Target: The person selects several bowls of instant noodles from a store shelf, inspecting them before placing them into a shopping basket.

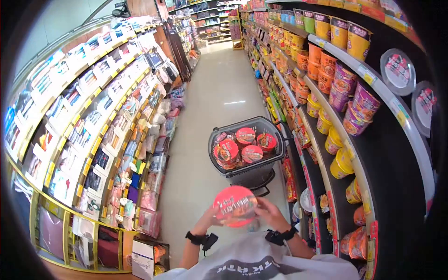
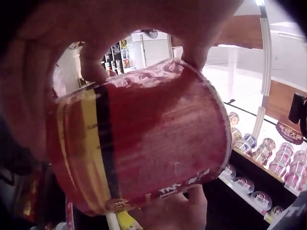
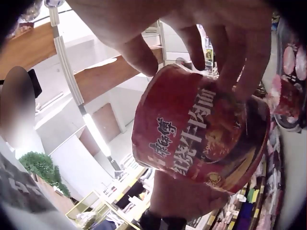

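Observation:
Both hands hold one red instant noodle cup (image 1: pixel 234 206) in front of the body. On its left side is the left hand (image 1: pixel 206 221), with fingers curled around the cup wall. From the other side the right hand (image 1: pixel 272 215) grips it. In the left wrist view the red wall of the cup (image 2: pixel 163 134) fills the middle, fingers at its edges. White characters and a food picture show on the cup (image 3: pixel 201 129) in the right wrist view, under the right hand's fingers (image 3: pixel 230 43). Beyond the hands, a grey basket (image 1: pixel 224 173) contains several red-lidded cups (image 1: pixel 245 136).
Shelves of cup noodles (image 1: pixel 342 163) line the right side, close to the basket. Racks of packaged goods (image 1: pixel 95 158) stand along the left. The pale aisle floor (image 1: pixel 219 84) runs ahead between them. A box (image 1: pixel 143 260) sits at lower left.

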`<state>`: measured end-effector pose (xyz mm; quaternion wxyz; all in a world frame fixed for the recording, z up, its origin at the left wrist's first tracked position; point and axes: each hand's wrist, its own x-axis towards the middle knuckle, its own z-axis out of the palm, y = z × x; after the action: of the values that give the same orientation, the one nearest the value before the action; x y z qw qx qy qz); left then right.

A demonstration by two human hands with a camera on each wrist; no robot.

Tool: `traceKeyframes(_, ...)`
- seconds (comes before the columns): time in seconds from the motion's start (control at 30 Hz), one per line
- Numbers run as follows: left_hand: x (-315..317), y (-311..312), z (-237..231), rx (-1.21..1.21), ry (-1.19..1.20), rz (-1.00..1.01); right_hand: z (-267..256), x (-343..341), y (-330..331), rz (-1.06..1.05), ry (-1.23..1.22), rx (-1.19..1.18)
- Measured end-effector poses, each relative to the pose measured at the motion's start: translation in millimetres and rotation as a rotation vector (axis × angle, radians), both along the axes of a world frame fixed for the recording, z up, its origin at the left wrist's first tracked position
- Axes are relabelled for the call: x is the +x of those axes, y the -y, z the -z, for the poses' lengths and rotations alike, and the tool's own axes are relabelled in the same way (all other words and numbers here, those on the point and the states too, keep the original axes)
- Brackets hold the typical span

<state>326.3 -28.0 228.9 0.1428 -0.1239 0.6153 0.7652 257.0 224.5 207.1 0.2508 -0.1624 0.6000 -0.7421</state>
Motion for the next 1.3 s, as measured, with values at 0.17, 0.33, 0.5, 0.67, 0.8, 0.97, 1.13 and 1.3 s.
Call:
traceKeyframes(0.17, -88, 37, -8, 0.037, -0.106, -0.128, -14, -91, 41, -0.053, -0.115, -0.080)
traceKeyframes(0.33, -136, 59, 1, 0.078, -0.142, -0.303, -10, -124, 72, -0.127, -0.093, -0.071)
traceKeyframes(0.5, -190, 96, 26, 0.028, -0.165, -0.301, 6, -147, 101, -0.161, -0.053, -0.092)
traceKeyframes(0.67, -261, 128, 38, 0.042, -0.166, -0.207, 16, -189, 136, -0.008, -0.052, -0.038)
traceKeyframes(0.8, -323, 144, 29, 0.041, -0.154, -0.215, -7, -237, 169, 0.149, -0.087, 0.014)
traceKeyframes(0.97, -390, 175, 53, 0.046, -0.118, -0.181, 19, -296, 212, 0.348, -0.491, 0.349)
traceKeyframes(1.13, -437, 205, 103, 0.060, 0.019, -0.133, 50, -334, 248, 0.411, -0.589, 0.607)
traceKeyframes(1.3, -470, 219, 163, 0.222, 0.128, 0.004, 70, -349, 272, 0.414, -0.497, 0.966)
